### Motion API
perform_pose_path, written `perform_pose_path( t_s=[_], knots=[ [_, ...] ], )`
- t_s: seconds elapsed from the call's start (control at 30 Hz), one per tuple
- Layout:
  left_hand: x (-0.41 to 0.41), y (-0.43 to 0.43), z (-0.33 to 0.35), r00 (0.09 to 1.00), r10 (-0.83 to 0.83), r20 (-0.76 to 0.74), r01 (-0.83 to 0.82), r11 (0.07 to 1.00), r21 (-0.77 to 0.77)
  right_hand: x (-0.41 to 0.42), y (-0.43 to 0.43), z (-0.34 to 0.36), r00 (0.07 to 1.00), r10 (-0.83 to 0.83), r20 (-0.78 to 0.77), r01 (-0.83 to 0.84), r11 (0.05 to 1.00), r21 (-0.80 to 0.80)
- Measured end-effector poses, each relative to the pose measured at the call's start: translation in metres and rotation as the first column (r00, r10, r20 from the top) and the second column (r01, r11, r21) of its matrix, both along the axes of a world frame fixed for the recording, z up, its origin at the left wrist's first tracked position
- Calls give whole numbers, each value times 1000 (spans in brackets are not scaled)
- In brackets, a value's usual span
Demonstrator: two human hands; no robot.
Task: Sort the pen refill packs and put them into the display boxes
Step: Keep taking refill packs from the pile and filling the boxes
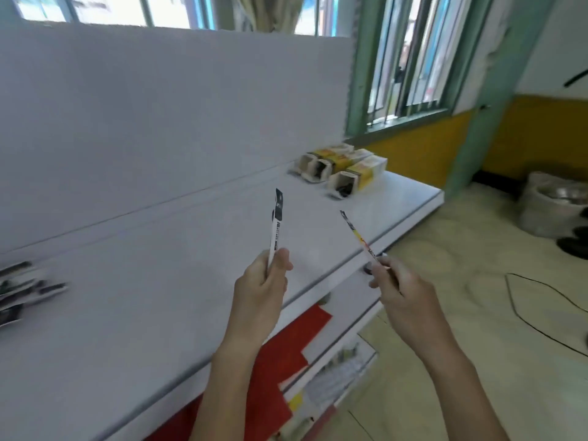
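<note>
My left hand [265,283] pinches a long white refill pack with a black top [276,224] and holds it upright above the white shelf [133,297]. My right hand [396,289] grips a thin refill pack with red and orange print [358,235], tilted up to the left. Three yellow-and-white display boxes [345,168] lie on their sides at the shelf's far right end, open mouths facing me, dark packs showing inside. A blurred heap of several dark refill packs [22,291] lies on the shelf at the far left.
A white back panel [159,116] rises behind the shelf. Lower shelves with red paper [286,361] and printed sheets sit below its front edge. Tiled floor with a black cable [541,313] and a wrapped grey bundle [553,205] lies to the right.
</note>
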State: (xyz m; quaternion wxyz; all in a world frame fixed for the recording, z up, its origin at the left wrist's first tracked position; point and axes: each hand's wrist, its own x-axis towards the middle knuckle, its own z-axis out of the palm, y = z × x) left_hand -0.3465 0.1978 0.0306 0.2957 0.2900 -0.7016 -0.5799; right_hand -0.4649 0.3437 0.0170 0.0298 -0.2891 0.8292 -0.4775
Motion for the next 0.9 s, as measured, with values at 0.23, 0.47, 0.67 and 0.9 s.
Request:
perform_pose_path(
  t_s=[0.23,0.47,0.67,0.9],
  knots=[
    [-87,21,-8,999,-19,42,18,1000,11,-72,37,-1,995,-98,-3,98,995,-21],
    [-165,-12,-9,990,19,140,-18,1000,-7,-152,9,-3,996,-78,33,79,997,-12],
    [-241,-48,2,945,146,293,-107,984,-142,-230,-35,10,1000,5,-1,-5,1000,-15],
    [-307,-69,-10,792,356,497,-186,915,-359,-300,-72,17,996,89,1,-88,990,-107]
  ],
)
